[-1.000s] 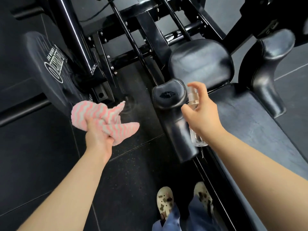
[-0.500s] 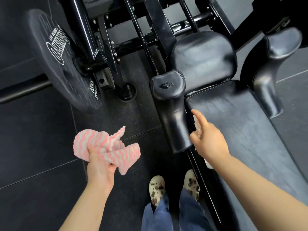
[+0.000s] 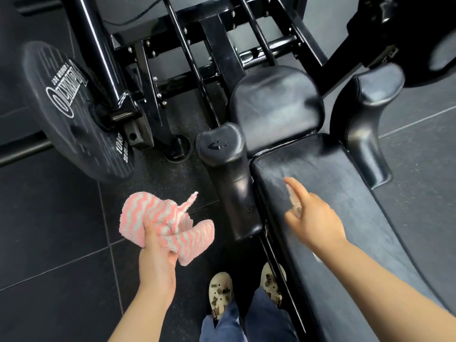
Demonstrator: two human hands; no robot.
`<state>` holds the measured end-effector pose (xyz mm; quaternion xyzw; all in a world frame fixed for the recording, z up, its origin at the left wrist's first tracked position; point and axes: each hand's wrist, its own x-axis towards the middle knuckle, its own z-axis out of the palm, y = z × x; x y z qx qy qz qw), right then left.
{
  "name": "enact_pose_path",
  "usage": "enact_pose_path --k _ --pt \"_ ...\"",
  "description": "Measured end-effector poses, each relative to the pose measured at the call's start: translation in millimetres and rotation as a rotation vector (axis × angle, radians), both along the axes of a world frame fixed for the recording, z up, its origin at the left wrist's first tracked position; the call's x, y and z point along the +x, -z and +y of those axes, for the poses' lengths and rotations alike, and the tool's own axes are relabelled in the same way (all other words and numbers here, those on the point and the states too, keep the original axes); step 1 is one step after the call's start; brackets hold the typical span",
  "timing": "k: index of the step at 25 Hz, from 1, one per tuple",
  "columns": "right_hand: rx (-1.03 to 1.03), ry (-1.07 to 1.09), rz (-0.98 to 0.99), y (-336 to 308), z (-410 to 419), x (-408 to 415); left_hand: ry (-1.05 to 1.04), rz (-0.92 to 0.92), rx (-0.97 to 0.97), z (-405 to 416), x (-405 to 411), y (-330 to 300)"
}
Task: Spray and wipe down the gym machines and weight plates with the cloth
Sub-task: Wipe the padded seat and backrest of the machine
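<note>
- The left hand (image 3: 154, 257) is gripping the cloth (image 3: 165, 224), fingers curled tight around a bunched middle; the pink-and-white zigzag terry is bulging out above and to the right of the fist, one corner sticking up in a point.
- That cloth is hanging over the dark floor tiles (image 3: 49, 230), apart from the machine and touching no pad.
- The right hand (image 3: 314, 219) is reaching over the long seat pad (image 3: 345, 206), forefinger stretched forward, the other fingers wrapping something clear – it looks like the spray bottle (image 3: 293, 198), though it is blurred and mostly hidden behind the hand.
- Just left of that hand, the upright side bolster (image 3: 228, 174) is standing against the seat pad's edge, with a small scuff on its top face.
- Beyond it the rounded back pad (image 3: 275, 104) is sitting at the head of the seat, and a second bolster (image 3: 367, 124) is flanking the far right side.
- Out left, the weight plate (image 3: 74, 112) is hanging on the black frame post (image 3: 98, 53); white lettering is reading "JOE WEIDER'S" over an "OLYMPIC"-style logo, and "10KG" near the lower rim.
- Down below, two cream shoes (image 3: 220, 292) with brown charms are standing beside the machine's base.
</note>
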<state>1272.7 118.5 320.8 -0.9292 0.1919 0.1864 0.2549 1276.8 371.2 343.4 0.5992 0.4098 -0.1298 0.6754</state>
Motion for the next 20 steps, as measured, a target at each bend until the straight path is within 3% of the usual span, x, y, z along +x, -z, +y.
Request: enact_pose_path --k 4,7,16,20 --pt "-0.016 0.359 -0.337 -29.4 -62.6 37.7 0.106 -0.107 -0.043 -40.7 11.4 -17.4" --pt "-0.056 0.574 -0.458 -53.6 -117.7 62.6 0.165 -0.137 -0.098 -72.4 17.5 -21.4" --pt "-0.043 0.513 -0.436 -61.0 -171.3 74.0 0.216 -0.135 -0.178 -129.3 15.6 -35.8" --pt "-0.055 0.581 -0.235 -38.9 -181.8 37.3 0.245 -0.147 -0.162 -134.2 14.7 -38.6"
